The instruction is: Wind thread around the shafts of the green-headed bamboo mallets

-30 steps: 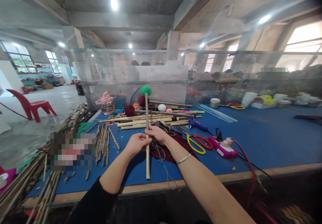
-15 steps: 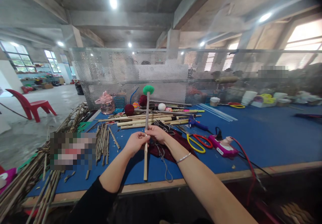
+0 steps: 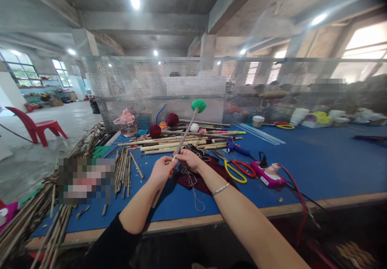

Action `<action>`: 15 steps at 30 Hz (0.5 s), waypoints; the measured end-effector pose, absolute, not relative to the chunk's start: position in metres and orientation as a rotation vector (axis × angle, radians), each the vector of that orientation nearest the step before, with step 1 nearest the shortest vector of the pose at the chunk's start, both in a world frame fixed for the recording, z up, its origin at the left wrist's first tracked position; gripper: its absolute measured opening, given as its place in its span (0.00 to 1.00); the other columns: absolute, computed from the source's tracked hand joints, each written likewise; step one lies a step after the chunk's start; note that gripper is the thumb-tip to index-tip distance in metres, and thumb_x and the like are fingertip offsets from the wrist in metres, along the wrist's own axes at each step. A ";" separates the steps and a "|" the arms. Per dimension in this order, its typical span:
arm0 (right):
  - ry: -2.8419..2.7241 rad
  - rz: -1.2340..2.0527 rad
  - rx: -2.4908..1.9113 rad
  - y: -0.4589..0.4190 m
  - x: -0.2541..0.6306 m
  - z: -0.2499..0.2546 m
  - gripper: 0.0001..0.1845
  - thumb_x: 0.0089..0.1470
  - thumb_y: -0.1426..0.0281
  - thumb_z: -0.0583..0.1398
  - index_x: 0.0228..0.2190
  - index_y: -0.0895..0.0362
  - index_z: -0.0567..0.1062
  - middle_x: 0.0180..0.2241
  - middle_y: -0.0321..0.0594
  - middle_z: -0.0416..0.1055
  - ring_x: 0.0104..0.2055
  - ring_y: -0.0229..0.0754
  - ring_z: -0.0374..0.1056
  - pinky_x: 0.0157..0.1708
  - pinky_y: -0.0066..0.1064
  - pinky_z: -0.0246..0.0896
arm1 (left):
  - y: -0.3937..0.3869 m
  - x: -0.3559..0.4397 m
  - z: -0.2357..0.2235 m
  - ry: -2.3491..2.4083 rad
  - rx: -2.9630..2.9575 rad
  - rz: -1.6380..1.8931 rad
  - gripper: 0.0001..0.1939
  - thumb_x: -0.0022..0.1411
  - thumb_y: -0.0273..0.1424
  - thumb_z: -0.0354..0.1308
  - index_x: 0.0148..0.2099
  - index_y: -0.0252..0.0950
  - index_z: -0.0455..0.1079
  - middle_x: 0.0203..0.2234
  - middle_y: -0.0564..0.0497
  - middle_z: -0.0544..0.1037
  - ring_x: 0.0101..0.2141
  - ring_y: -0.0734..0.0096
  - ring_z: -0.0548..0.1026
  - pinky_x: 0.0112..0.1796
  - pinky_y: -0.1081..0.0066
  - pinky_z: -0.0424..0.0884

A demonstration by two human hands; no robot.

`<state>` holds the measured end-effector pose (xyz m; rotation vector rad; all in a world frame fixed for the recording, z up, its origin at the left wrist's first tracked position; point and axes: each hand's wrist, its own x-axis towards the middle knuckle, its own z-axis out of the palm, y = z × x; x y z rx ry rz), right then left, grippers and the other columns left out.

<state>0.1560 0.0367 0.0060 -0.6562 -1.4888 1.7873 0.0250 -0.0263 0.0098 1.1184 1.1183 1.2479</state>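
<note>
Stick (image 3: 186,135) is being held slantwise over the front part of the bench (image 3: 317,160), its shaft being pinched by the curled fingers of the left hand (image 3: 165,168) and, just beside it, by those of the right hand (image 3: 188,159). Maroon cloth (image 3: 202,183) is being partly covered by the right forearm (image 3: 242,208), with red-and-yellow-handled scissors (image 3: 226,163) being seen to its right. Farther back, the stick's green ball (image 3: 198,106) is being shown above bamboo poles (image 3: 163,148), before a perforated screen (image 3: 133,83).

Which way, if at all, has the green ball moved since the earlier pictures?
Yes: rightward, from upper left of the white ball to above it, the green ball now.
</note>
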 end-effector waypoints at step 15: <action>-1.467 1.751 -0.625 0.036 0.157 0.013 0.16 0.40 0.63 0.63 0.29 0.59 0.64 0.11 0.23 0.47 0.10 0.25 0.36 0.10 0.22 0.26 | -0.028 0.031 0.008 1.270 1.199 1.345 0.19 0.41 0.41 0.63 0.28 0.33 0.61 0.14 0.57 0.67 0.14 0.81 0.65 0.14 0.81 0.59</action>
